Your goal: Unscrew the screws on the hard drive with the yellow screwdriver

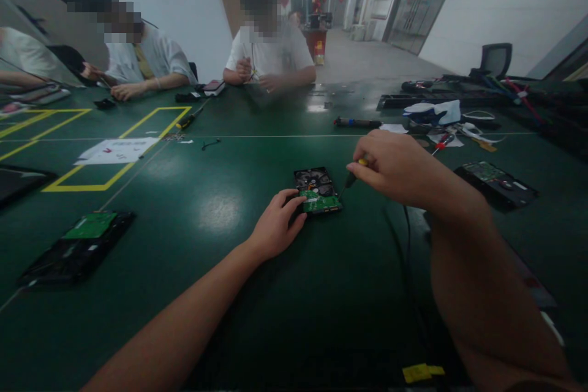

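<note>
A hard drive (316,187) lies circuit side up on the green table (220,245), its green board toward me. My left hand (278,226) grips the drive's near left corner with curled fingers. My right hand (390,165) is closed round a small screwdriver (353,174) with a yellow and black handle. The screwdriver's tip points down at the drive's right edge.
Another drive with a green board (78,248) lies at the left, a third (496,180) at the right. Yellow floor-tape outlines and a paper sheet (117,150) sit at the far left. Two people sit across the table. Tools, cloth and cables (441,113) crowd the far right.
</note>
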### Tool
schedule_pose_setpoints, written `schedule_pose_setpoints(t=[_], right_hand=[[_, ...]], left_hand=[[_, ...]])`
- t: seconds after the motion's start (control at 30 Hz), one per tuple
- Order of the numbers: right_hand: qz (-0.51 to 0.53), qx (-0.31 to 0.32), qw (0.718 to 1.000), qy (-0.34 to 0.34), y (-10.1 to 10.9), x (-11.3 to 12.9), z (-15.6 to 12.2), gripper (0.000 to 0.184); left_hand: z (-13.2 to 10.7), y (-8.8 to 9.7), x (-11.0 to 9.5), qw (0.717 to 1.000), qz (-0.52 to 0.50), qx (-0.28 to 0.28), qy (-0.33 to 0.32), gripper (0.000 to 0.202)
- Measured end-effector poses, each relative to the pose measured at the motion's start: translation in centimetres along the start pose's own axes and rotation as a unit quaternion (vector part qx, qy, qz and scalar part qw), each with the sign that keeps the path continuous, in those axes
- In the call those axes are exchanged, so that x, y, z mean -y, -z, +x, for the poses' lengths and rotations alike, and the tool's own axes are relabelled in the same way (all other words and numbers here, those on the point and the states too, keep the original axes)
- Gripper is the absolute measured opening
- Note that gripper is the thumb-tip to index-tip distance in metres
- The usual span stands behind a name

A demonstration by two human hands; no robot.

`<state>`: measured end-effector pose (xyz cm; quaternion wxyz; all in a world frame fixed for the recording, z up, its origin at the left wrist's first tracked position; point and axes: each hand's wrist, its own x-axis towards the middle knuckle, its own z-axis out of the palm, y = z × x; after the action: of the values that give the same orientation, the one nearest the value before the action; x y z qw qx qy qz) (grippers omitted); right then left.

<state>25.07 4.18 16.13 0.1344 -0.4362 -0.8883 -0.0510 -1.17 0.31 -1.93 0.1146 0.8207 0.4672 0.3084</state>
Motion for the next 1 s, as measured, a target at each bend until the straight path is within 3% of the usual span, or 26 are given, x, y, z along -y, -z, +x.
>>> schedule_pose_setpoints(t=[0.33, 0.53, 0.73, 1.0], right_hand=[[0.036, 0.015, 0.999, 0.034, -0.38, -0.39, 0.1, 0.019], [0.034, 0.018, 0.998, 0.055, -0.47, -0.62, -0.23, 0.036], [0.026, 0.027, 0.999, 0.029, -0.08, -0.14, -0.2, 0.019], [0.011, -0.004, 1.0, 0.022, -0.18, -0.17, -0.04, 0.017]], left_hand=[[0.05, -0.07, 0.22, 1.0, 0.0, 0.003, -0.003, 0.04], [0.05, -0.21, 0.12, 1.0, 0.004, 0.0, -0.002, 0.038], [0.06, -0.24, 0.19, 1.0, 0.003, 0.002, 0.001, 0.038], [0.05, -0.05, 0.05, 1.0, -0.002, 0.005, 0.001, 0.039]])
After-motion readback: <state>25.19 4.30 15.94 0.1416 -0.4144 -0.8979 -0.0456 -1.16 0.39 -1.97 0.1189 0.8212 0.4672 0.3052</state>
